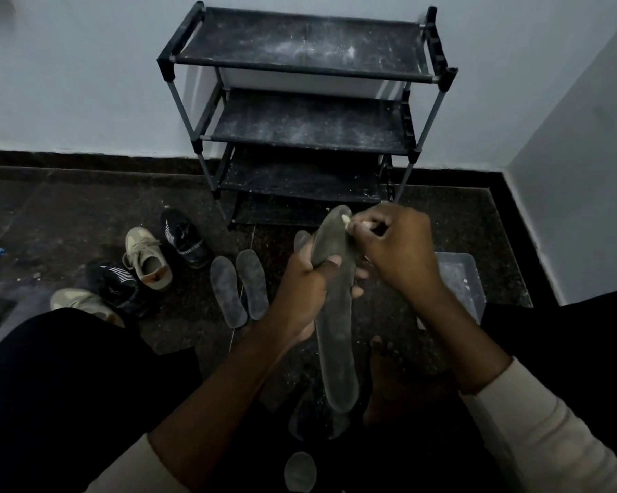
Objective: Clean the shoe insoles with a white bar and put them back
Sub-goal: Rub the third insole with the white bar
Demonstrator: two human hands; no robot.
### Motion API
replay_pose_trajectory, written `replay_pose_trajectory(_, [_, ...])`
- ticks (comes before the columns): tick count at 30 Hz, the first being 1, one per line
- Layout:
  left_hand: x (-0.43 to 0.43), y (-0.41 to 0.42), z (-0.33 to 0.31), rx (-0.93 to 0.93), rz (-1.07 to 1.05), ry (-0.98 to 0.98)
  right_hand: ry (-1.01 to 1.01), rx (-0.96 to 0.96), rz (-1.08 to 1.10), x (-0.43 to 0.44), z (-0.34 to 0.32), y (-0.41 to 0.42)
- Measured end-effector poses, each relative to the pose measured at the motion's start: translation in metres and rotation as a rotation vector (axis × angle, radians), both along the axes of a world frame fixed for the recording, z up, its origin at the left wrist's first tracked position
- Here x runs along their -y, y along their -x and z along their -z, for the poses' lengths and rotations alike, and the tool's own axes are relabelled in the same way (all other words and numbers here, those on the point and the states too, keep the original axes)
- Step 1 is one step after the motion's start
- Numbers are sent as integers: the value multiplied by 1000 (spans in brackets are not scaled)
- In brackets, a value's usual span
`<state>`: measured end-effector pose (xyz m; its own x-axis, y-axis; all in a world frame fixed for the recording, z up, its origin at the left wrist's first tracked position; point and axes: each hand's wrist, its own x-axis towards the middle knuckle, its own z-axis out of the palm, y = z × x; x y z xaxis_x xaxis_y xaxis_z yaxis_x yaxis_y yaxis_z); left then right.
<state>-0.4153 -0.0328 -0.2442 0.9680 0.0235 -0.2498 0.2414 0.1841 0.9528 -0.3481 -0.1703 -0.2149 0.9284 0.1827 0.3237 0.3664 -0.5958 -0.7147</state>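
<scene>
Left hand (pixel 305 284): grips the held insole (pixel 335 314) around its upper-middle part; fingers wrapped and pressed against it, thumb across the front face.
Right hand (pixel 396 249): fingers pinched together on a small white bar (pixel 346 220); only the bar's tip shows past the fingertips.
White bar: its tip touches the held insole near the toe end, on the right edge.
Held insole: dark grey, raised off the floor, lengthwise away from the person, toe end toward the shoe rack (pixel 303 112), heel end down between the forearms.
Second insole in hand: a rounded grey tip (pixel 301 240) shows just behind the left hand (whether it is gripped with the first cannot be told).
Floor insoles (pixel 237 290): two grey insoles lie side by side on the dark floor (pixel 68 215), left of the left hand, apart from it.
Lower insoles: one dark piece (pixel 312 418) lies under the held insole's heel; a rounded end (pixel 300 471) shows at the bottom edge.
Shoes: two black trainers (pixel 182 238) and two beige trainers (pixel 147 257) stand mixed on the floor at left.
Shoe rack: black, tiered, against the wall; shelves dusted with white powder.
Plastic tub (pixel 460 279): translucent, on the floor right of the right hand, partly hidden by the forearm.
Sleeves: pale, pushed back from both wrists.
</scene>
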Motion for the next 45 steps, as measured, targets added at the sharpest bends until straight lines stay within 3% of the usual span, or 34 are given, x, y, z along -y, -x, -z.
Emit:
replay_pose_trajectory(3, [2,0,-2,9,-14,-14,-54,22,1,-3,-4,-2])
replay_pose_trajectory(6, [-1,0,-1,2,-19,-5,31,-7,-97,-8,1,12])
replay_pose_trajectory(11, [1,3,-4,1,-22,37,-18,-1,33,4,-3,-5])
replay_pose_trajectory(17, [1,3,-8,9,-16,32,-8,-46,-57,-3,2,9])
replay_pose_trajectory(22, [9,7,-11,10,-3,28,-69,12,57,2,-4,-4])
replay_pose_trajectory(27, [2,3,-7,9,-16,34,-20,-9,-67,-6,0,12])
replay_pose_trajectory(32, [7,7,-10,21,9,69,-75,30,45,3,-5,-4])
replay_pose_trajectory(37, [4,3,-8,35,18,25,-68,3,-109,-7,-3,10])
replay_pose_trajectory(42, [6,4,-8,59,27,30,-118,10,11,1,-6,-1])
replay_pose_trajectory(45, [5,3,-7,67,45,20,-133,10,-69,-9,-7,11])
